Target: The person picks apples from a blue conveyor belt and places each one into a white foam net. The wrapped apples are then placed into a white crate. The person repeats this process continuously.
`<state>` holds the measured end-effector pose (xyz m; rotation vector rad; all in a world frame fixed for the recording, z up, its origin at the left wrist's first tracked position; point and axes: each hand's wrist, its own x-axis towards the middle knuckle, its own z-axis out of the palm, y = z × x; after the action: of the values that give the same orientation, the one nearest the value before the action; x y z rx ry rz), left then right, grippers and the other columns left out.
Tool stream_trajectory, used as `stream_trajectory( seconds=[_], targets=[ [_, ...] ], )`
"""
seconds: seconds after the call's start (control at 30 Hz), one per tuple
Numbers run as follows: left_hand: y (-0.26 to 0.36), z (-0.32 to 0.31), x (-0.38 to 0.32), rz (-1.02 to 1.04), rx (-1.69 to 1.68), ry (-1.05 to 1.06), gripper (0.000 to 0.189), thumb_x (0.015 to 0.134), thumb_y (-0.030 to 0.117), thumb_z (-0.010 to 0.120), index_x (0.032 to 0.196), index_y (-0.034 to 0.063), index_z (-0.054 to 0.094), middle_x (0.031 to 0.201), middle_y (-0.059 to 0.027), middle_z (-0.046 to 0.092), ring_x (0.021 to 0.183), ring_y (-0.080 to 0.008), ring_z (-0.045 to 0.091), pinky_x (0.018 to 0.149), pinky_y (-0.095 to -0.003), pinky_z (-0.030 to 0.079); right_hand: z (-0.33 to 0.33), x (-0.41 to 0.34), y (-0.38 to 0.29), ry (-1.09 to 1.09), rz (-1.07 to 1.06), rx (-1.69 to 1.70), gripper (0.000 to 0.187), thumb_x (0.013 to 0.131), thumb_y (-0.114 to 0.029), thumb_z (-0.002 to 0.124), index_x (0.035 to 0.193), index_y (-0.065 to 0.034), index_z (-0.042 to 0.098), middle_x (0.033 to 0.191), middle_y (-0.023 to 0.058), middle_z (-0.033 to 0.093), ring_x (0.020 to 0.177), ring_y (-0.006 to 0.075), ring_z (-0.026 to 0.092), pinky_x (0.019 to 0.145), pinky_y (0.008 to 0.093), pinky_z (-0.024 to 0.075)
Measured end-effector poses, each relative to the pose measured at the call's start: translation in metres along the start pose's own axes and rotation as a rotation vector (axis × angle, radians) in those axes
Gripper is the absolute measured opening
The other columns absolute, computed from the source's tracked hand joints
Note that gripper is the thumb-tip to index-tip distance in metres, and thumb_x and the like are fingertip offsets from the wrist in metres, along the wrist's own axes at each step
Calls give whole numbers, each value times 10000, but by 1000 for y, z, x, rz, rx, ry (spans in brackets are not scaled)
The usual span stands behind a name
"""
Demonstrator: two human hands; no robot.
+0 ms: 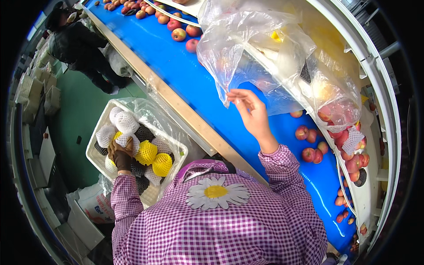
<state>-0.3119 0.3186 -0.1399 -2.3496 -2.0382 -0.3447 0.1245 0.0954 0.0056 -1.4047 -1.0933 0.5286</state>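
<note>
My left hand [122, 153], in a brown glove, reaches into a white foam crate [91, 140], its fingers around a fruit in a white foam net [125, 139]. Beside it lie several more fruits in white, dark and yellow foam nets [146, 153]. My bare right hand [250, 112] is raised above the blue conveyor belt [195, 89]. Its fingertips pinch the low, gathered edge of a large clear plastic bag [220, 49]. Part of the belt and some apples show through the film. The fingers of my left hand are partly hidden.
Loose apples [308, 154] lie on the belt, with more at its far end. Others sit on the white side shelf [367, 198]. A wooden rail [185, 99] edges the belt beside the crate. Another person [79, 49] in dark clothes stands at the upper left, near stacked white crates [29, 87].
</note>
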Motion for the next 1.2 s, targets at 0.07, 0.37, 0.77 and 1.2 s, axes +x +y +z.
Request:
stream_trajectory(
  seconds=[0.07, 0.37, 0.77, 1.2],
  targets=[
    [8, -3, -2, -49, -64, 108, 833, 841, 603, 693, 1365, -22, 522, 1369, -253, 561, 1270, -442, 517, 1081, -500, 404, -46, 41, 8, 256, -32, 95, 253, 1057, -97, 496, 1231, 44, 613, 1163, 145, 697, 1084, 233, 679, 949, 337, 540],
    [135, -90, 6, 176, -1011, 249, 404, 985, 227, 620, 1283, -43, 589, 1226, -206, 639, 1140, -303, 622, 1030, -375, 454, -141, 259, 73, 408, 278, -1203, 367, 936, -277, 629, 1213, -38, 665, 1166, 164, 704, 1030, 340, 686, 913, 393, 533],
    [271, -91, -49, 384, -1734, -864, 387, 1083, 296, 453, 1161, -27, 652, 1079, -124, 688, 923, -201, 653, 910, -338, 502, -110, 34, -28, 344, 215, 419, 412, 1009, -147, 616, 1383, -23, 497, 1049, 7, 615, 774, 62, 500, 737, 217, 449],
    [411, -97, -200, 433, -1556, -1929, 134, 982, 53, 601, 1115, 33, 608, 1173, -97, 664, 1000, -126, 633, 867, -279, 524, -85, -232, -39, 828, 0, -317, 96, 858, -18, 750, 944, 1, 710, 1151, 137, 663, 940, 193, 668, 810, 315, 562]
  ],
)
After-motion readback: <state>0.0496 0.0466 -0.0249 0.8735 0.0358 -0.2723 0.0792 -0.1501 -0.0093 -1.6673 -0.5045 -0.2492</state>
